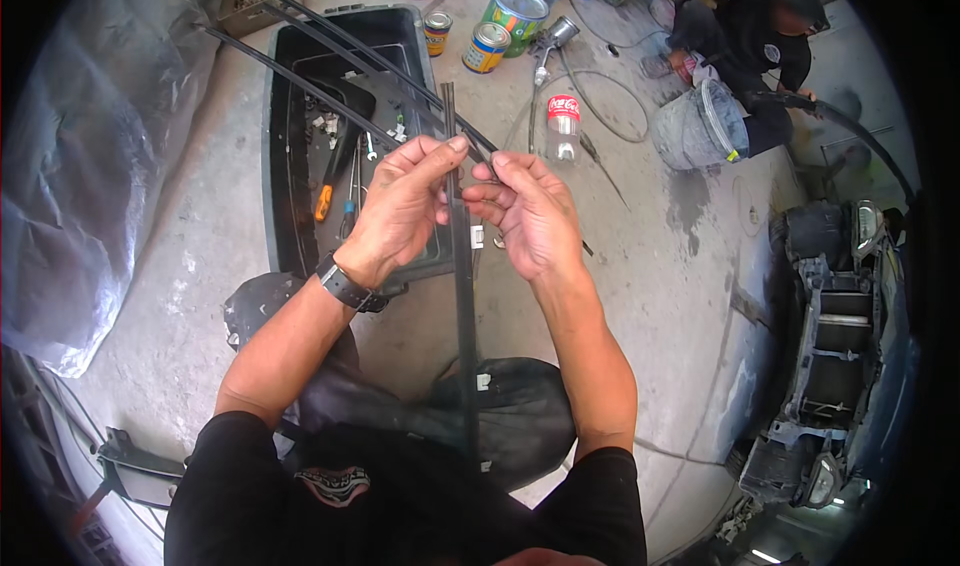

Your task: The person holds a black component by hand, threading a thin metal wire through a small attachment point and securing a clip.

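Note:
A long, narrow black trim strip (pixel 463 296) runs upright in front of me, from above my hands down to my lap. My left hand (pixel 400 206) is closed around its upper part, thumb and fingers pinching it. Right beside the strip, my right hand (pixel 535 211) has its thumb and fingertips drawn together; what they grip, if anything, is too small to tell. Small white clips (pixel 477 237) show along the strip's right side. Behind my hands, more black strips (pixel 300 88) lie slantwise across a black plastic bin (pixel 275 166). Inside it are an orange-handled tool (pixel 323 203) and small loose pieces.
Paint cans (pixel 487 48), a spray gun (pixel 555 36) with its hose and a clear bottle (pixel 563 131) stand beyond the bin. A co-worker (pixel 765 56) sits by a grey bucket (pixel 700 126) at upper right. Plastic sheeting (pixel 100 156) hangs left; a car front (pixel 835 346) stands right.

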